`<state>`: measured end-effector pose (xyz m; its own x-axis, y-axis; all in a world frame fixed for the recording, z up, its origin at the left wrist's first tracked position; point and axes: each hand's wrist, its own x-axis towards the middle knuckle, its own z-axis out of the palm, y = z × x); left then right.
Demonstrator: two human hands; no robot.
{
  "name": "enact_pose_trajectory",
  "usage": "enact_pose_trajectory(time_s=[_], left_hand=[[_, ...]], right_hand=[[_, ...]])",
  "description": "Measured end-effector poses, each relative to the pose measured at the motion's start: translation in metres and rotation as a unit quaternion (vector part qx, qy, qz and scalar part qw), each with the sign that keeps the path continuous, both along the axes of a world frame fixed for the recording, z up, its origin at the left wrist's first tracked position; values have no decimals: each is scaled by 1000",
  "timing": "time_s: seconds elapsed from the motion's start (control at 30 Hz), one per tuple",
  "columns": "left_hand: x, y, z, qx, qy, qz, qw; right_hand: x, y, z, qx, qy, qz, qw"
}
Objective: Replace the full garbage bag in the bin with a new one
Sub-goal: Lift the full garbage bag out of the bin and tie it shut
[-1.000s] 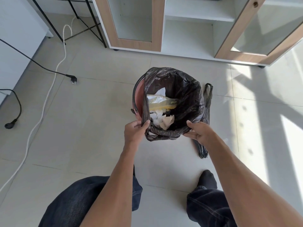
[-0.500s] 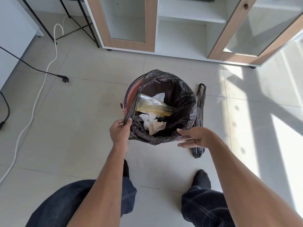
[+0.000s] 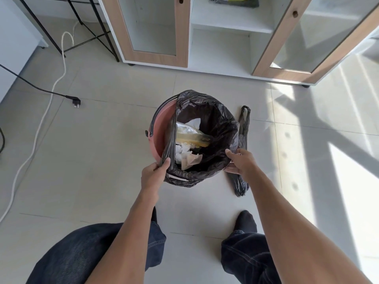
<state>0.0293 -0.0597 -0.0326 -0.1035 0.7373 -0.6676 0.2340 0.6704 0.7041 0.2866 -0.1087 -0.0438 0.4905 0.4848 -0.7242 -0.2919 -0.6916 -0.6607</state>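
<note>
A pink bin (image 3: pixel 162 128) with a dark handle stands on the tiled floor. Inside it sits a black garbage bag (image 3: pixel 219 124) holding crumpled paper and a clear plastic wrapper. The bag's left side is pulled off the rim, so the pink inner wall shows. My left hand (image 3: pixel 153 175) pinches the bag's left handle at the near rim. My right hand (image 3: pixel 242 160) grips the bag's edge at the near right rim. A second black bag (image 3: pixel 243 140) lies flat on the floor just right of the bin, partly behind my right hand.
A white cabinet (image 3: pixel 221 48) with wood-framed glass doors stands beyond the bin. A black cord with plug (image 3: pixel 74 101) and a white cable (image 3: pixel 41 124) trail over the floor at left. My legs and socked feet are below the bin.
My left hand has drawn the bag's left side further inward off the rim, baring more pink wall. My right hand moved from the bag's front edge to its right rim and closed on it.
</note>
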Motion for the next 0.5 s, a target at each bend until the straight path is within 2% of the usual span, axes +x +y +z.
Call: enact_pose_trajectory(time_s=[0.1, 0.27, 0.4, 0.5], left_hand=[[0, 9, 4, -39, -28, 31, 998], [11, 25, 24, -83, -37, -39, 995], [21, 27, 43, -138, -106, -41, 984], [24, 31, 52, -161, -179, 13, 971]], right_hand=[[-1, 1, 1, -32, 33, -16, 999], [-5, 4, -8, -100, 121, -52, 986], [-10, 0, -13, -89, 252, -79, 960], [-11, -1, -10, -67, 289, -113, 948]])
